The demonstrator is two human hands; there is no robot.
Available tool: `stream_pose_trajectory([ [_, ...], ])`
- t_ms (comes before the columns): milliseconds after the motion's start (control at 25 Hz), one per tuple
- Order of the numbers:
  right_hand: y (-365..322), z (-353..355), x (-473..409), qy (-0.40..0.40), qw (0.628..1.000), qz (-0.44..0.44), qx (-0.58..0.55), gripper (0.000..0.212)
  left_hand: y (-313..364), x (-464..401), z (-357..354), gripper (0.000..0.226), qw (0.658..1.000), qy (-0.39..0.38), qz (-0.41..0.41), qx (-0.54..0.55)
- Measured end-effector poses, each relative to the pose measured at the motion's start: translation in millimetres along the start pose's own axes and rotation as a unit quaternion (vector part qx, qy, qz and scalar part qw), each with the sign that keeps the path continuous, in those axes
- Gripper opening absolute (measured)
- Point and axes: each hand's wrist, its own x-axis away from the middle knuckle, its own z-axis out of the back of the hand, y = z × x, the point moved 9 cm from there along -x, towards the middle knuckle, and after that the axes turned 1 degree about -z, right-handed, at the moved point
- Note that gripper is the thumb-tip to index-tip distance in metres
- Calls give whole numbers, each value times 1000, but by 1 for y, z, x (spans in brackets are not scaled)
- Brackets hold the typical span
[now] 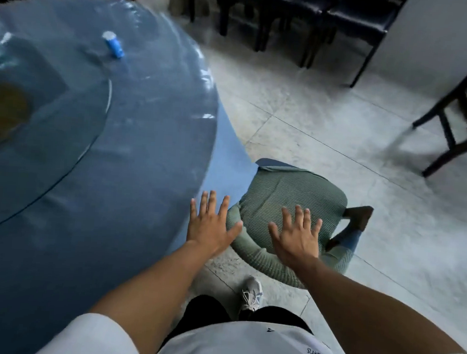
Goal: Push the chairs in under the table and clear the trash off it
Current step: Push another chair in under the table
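Head view, looking down past a white shirt and dark shorts: both arms are out in front, and both hands are spread flat with the fingers straight and apart, gripping nothing. The left hand (pixel 209 225) sits over the edge of the round table (pixel 144 170), where the blue cloth hangs down. The right hand (pixel 297 236) is over the green ribbed cover of the chair (pixel 289 197); whether the palm actually touches the fabric, I cannot tell from here.

That chair stands just beside the table's rim, its far end tucked against the hanging cloth, with one dark leg (pixel 358 217) poking out on the right side over the pale floor tiles.

On the table, under a shiny clear plastic sheet, lies a glass turntable (pixel 64 126) with a blurred yellowish patch near the left edge; what it is, I cannot make out. Farther back on the tabletop is one small blue container with a white cap (pixel 113 44), tipped at a slant and well apart from both hands. Whether anything is inside it cannot be seen.

A white sneaker (pixel 252 293) shows on the floor between the arms. Across the room, a row of dark chairs (pixel 293 12) stands along the back, and another dark chair (pixel 460 120) sits alone at the right edge.
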Motion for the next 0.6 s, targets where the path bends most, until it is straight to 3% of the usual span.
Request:
stream_pose_trajectory([
  [240, 29, -15, 6, 16, 993, -95, -63, 74, 45, -55, -3, 87, 989, -22, -141, -32],
  [440, 32, -57, 15, 28, 988, -132, -80, 69, 56, -72, -57, 85, 963, -65, -254, -58],
  [600, 45, -85, 34, 36, 976, -184, -112, 75, 55, -73, -100, 85, 953, -116, -280, 12],
])
